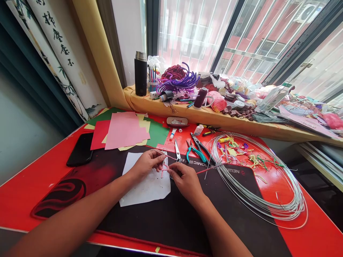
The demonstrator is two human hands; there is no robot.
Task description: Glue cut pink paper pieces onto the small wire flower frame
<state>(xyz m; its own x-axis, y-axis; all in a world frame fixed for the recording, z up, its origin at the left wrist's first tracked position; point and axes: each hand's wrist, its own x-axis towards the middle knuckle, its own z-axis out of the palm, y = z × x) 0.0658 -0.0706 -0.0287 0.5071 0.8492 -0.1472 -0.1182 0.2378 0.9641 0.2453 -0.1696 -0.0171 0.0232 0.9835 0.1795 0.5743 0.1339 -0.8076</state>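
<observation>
**Left hand [146,165] and right hand [185,182] pinch pink wire [163,167]**

The pink wire is thin and bent into narrow loops, and a red strand [211,168] runs from the right hand toward 3 o'clock. Both hands grip narrowly at the fingertips, wrists turned inward, forearms coming from 7 and 5 o'clock. All this sits over white paper [144,187] on a black mat [171,225]. Scissors [177,151] lie at 12 o'clock, teal pliers [195,154] at 1, a silver wire coil [257,192] at 3, and colored card [124,130] at 11.
</observation>
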